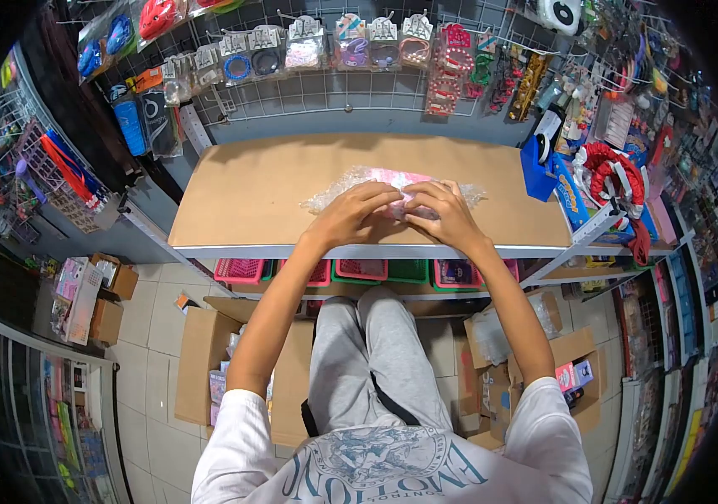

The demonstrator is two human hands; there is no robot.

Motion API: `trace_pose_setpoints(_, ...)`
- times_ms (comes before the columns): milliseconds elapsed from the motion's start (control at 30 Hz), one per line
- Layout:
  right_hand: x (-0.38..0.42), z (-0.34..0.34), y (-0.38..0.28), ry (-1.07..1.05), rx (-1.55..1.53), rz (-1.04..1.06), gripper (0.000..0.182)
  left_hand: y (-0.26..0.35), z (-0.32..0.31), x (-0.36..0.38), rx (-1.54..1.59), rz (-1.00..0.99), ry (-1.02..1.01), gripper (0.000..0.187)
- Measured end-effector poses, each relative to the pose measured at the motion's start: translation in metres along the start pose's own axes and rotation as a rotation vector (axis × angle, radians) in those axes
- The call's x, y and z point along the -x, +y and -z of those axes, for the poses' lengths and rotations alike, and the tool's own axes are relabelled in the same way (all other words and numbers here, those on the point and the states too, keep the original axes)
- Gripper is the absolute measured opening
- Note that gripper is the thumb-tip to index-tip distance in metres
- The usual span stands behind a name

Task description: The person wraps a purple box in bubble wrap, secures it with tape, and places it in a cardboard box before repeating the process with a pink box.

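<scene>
A pink and white package [401, 177] lies on the brown tabletop, wrapped in clear, crinkled plastic that looks like bubble wrap [334, 191]. The wrap's loose ends stick out to both sides. My left hand [354, 212] rests on the package's near left part, its fingers curled onto the plastic. From the other side my right hand [445, 215] grips the wrap, fingers bent and close to those of the left. Both sets of fingertips meet near the package's middle. What exactly is inside the wrap I cannot make out.
The brown table [250, 185] has a metal front edge. At its right stand a blue holder [537, 168] and a blue box [573, 202] with a red coil. Pink and green baskets [361, 268] sit beneath. Open cartons [199, 361] flank my legs. Packaged accessories [304, 52] hang behind.
</scene>
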State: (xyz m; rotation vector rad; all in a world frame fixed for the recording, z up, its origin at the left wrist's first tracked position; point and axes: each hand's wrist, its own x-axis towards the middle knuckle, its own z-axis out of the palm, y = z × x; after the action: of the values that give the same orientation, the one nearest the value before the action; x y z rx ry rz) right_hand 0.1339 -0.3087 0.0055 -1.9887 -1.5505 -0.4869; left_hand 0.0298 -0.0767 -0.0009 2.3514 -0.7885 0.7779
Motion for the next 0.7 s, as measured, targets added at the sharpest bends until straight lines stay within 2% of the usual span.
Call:
trace_pose_setpoints(300,0.004,0.001,-0.005,-0.068,0.033,-0.051,0.032,-0.008,-0.021,-0.007,-0.034,0.008,0.032,0.022)
trace_pose_setpoints(400,0.011,0.015,-0.009,-0.006,0.009,-0.057,0.034,-0.007,-0.024,-0.005,-0.056,0.016,0.047,0.018)
trace_pose_setpoints(500,0.022,0.036,0.006,0.070,-0.106,-0.257,0.036,-0.005,-0.023,-0.008,-0.049,-0.019,0.052,0.018)
trace_pose_setpoints(633,0.042,0.061,0.043,0.306,-0.172,-0.481,0.025,-0.011,-0.025,-0.007,-0.091,-0.040,0.025,0.020)
trace_pose_setpoints(700,0.051,0.077,0.055,0.349,-0.049,-0.560,0.019,-0.012,-0.026,-0.006,-0.086,-0.018,0.020,0.021)
